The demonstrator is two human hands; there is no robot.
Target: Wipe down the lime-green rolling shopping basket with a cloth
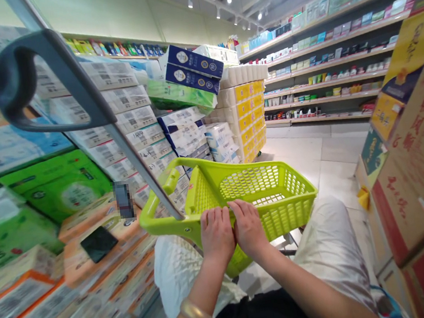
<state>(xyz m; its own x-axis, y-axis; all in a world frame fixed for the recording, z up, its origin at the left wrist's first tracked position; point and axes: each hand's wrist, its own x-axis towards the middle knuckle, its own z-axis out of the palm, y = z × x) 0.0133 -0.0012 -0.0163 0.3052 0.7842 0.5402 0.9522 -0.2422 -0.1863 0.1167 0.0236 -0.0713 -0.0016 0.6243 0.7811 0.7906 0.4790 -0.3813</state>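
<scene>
A lime-green rolling shopping basket point(279, 212) stands in front of me, between my knees. Side by side on its near rim, my left hand point(217, 232) and my right hand point(248, 229) are closed, fingers curled over the edge. The thumbs are mostly hidden. Through the mesh walls the basket's inside shows nothing lying in it. From its left end a metal pole rises, tilted to the upper left, with a dark grey loop handle point(53, 128) on it; neither hand touches that handle. A gold bangle point(197, 316) circles my left wrist.
Stacked tissue packs point(129, 107) line the left side. On a nearer orange pack lies a dark flat rectangular object point(99, 243). Yellow-labelled paper packs point(249, 119) stand beyond the basket. Cardboard cartons point(420, 140) rise close on my right; stocked shelves point(325, 79) fill the back.
</scene>
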